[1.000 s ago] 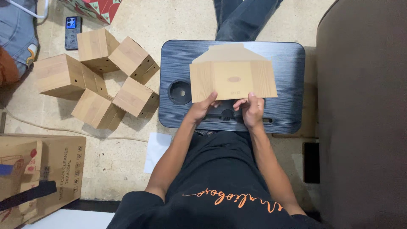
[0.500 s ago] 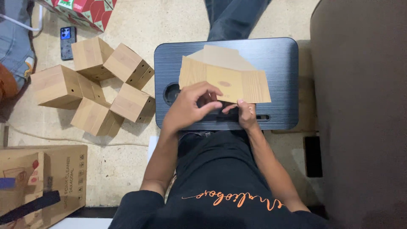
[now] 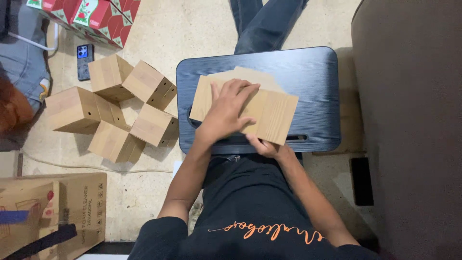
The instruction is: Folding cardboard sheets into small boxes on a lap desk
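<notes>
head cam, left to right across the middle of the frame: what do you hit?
Cluster of folded cardboard boxes → dark lap tray with the flat cardboard sheet, left hand pressed on it, right hand at its near edge → dark sofa side.

Left hand (image 3: 230, 111) presses flat cardboard (image 3: 269, 113) on dark tray (image 3: 308, 72).

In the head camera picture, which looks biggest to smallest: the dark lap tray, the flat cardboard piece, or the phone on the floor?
1. dark lap tray
2. flat cardboard piece, under the left hand
3. phone, farther off, though clearly smallest
</notes>
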